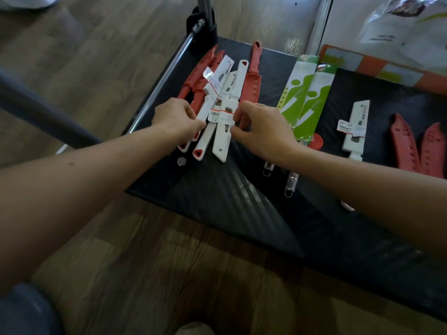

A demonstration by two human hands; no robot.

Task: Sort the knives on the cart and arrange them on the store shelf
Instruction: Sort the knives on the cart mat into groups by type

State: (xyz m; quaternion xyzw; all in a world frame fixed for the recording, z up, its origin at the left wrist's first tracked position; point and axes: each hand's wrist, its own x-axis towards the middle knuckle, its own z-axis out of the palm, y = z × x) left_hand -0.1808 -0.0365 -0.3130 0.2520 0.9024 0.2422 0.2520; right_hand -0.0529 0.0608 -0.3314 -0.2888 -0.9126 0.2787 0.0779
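the sorting step is in hand: the left hand (177,120) curls round a white handle in the bunch of white knives (221,131) and the right hand (263,131) pinches the bunch's other edge, so it lies between both hands on the cart (217,194). red knives (193,78) lie just beyond the left hand, green packs (304,97) just right of the right hand, a stray white knife (355,126) well further right. the next move likely calls for squaring the bunch and adding that stray; no shelf shows.
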